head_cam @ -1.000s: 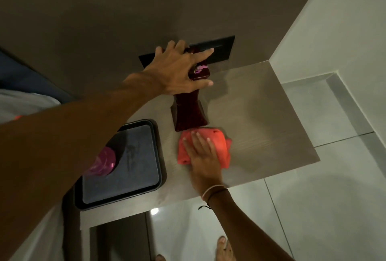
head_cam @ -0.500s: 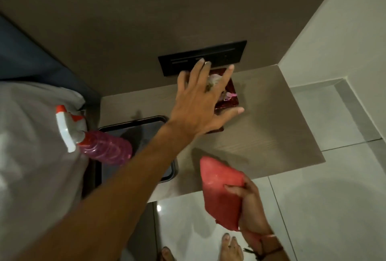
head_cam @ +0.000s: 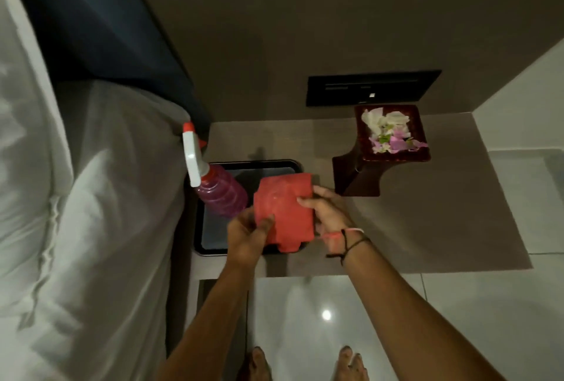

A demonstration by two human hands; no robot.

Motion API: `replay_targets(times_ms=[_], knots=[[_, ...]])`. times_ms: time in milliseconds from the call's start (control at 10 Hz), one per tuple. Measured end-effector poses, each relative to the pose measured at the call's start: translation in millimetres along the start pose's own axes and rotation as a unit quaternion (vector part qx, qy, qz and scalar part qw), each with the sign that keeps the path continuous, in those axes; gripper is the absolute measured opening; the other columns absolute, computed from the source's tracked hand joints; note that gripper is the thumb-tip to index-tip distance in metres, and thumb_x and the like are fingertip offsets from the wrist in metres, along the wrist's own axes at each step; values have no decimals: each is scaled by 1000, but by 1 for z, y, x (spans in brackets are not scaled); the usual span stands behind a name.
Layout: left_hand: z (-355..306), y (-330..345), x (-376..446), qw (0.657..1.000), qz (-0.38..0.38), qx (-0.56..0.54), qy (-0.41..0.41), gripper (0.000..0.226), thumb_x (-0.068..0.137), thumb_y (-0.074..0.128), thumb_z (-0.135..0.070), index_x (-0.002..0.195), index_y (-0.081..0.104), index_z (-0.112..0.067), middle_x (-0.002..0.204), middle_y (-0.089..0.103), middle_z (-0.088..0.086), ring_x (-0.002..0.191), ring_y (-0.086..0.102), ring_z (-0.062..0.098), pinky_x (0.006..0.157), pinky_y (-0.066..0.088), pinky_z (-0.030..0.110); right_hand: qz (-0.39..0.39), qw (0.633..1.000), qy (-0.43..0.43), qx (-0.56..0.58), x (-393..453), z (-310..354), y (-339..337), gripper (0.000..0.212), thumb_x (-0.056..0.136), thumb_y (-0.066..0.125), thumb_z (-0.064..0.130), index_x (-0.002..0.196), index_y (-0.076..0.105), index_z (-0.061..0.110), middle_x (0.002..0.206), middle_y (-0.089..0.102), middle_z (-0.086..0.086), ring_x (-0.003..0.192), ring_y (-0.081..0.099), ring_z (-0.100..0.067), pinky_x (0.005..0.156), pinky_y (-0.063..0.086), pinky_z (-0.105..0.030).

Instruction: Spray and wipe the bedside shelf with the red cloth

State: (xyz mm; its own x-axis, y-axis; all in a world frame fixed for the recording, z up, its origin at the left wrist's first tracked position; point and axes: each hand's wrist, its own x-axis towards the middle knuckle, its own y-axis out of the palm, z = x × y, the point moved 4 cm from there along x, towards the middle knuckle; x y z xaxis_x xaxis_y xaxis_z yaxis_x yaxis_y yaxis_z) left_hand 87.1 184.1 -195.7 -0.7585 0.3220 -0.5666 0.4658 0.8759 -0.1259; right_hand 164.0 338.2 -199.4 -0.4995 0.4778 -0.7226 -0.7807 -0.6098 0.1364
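The folded red cloth (head_cam: 283, 212) is gripped between the left hand (head_cam: 247, 235) and right hand (head_cam: 328, 212), above the black tray (head_cam: 210, 228).

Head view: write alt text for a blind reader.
Both hands, left hand and right hand, hold a folded red cloth above a dark tray on a bedside shelf. A pink spray bottle and dark vase stand nearby.

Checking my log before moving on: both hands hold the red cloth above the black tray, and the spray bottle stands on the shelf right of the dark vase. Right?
Not quite. The head view shows the spray bottle left of the dark vase, lying tilted on the black tray. The rest holds: left hand and right hand both hold the red cloth above that tray.
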Motion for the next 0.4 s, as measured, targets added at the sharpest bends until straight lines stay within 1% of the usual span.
replay_targets(times_ms=[100,200,300,400], knots=[[-13,1,13,998,-13,68,-7,34,92,59,2,125,64,3,120,71,23,112,66,39,97,56,51,4,998,-14,-58,11,6,16,47,89,60,-9,133,62,6,120,71,-16,99,68,-29,86,58,-40],[-24,-1,1,981,28,192,-11,39,90,56,-2,129,60,-2,123,69,20,109,64,32,96,53,39,23,988,-30,-150,-3,19,25,45,88,55,-11,119,63,20,118,72,-17,90,69,-23,78,58,-35],[-34,2,-15,951,65,301,22,41,88,49,1,128,56,2,123,66,26,107,63,35,91,52,36,14,966,-50,-254,-11,24,27,56,89,52,-8,142,55,9,139,64,-22,121,64,-39,104,54,-49],[-89,0,-62,918,120,372,69,60,94,43,-3,154,33,-5,148,51,23,132,52,38,113,41,41,-10,946,-84,-314,-66,71,37,72,90,54,-1,158,35,12,156,48,-19,141,49,-36,117,42,-37]])
